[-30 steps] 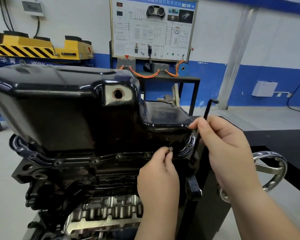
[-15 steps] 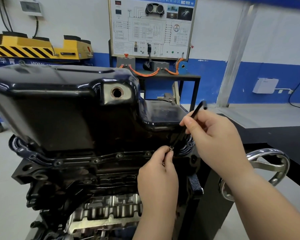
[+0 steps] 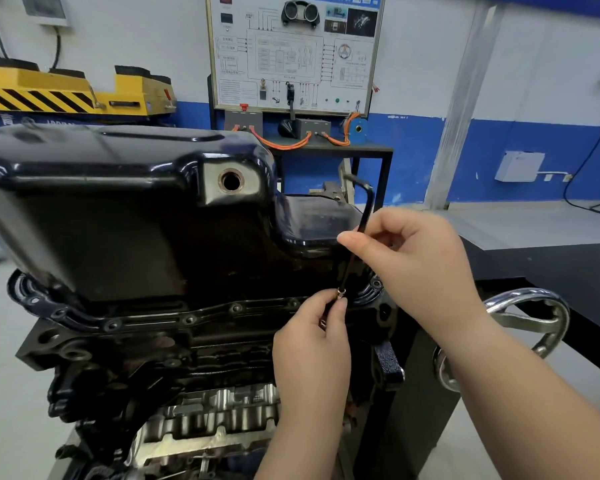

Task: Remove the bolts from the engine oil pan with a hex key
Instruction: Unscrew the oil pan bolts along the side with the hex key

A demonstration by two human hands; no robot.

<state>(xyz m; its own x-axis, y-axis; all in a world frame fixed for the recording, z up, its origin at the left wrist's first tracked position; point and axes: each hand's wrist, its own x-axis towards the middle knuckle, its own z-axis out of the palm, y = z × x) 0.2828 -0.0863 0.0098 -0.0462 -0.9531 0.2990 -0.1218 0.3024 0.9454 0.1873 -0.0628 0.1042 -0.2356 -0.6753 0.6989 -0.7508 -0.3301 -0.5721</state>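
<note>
A glossy black oil pan sits on top of an inverted engine block, with an open drain hole facing me. Several bolts line its front flange. My left hand pinches a small bolt at the flange's right end. My right hand grips a black L-shaped hex key, held nearly upright. Its lower tip meets the head of the pinched bolt, and its short arm points left at the top.
A chrome handwheel of the engine stand sticks out on the right. A black bench lies beyond it. Behind the engine stands a wiring training board on a dark table, and a yellow striped lift at the left wall.
My right hand swung the hex key from beside the flange over to the bolt held by my left hand; the key tip now sits on the bolt head. My left hand stayed put.
</note>
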